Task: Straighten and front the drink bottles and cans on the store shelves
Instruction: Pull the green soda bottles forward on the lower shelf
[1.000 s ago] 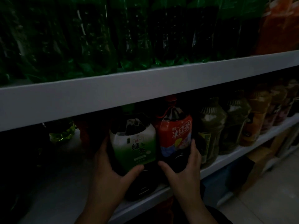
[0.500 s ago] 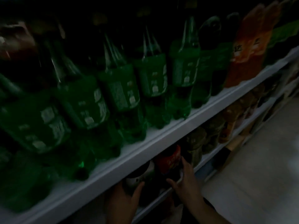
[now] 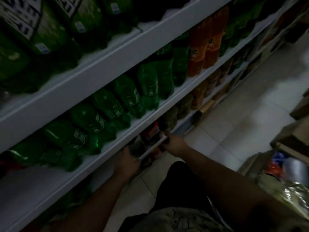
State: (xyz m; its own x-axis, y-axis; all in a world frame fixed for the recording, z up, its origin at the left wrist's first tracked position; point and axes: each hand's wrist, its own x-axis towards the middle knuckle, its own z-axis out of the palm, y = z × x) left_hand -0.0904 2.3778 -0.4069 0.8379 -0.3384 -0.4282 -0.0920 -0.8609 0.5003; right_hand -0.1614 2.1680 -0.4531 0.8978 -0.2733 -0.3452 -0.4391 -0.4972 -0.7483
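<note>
Left hand (image 3: pixel 128 160) and right hand (image 3: pixel 174 144) reach beneath the shelf lip (image 3: pixel 150 118) to bottles (image 3: pixel 151 131) at the low shelf (image 3: pixel 153 147) front edge; grips too dim to tell; open tiled floor (image 3: pixel 234 123) lies rightward.

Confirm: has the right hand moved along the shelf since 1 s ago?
No. Right hand still at the red-label bottle on the lower shelf; camera tilted.
</note>
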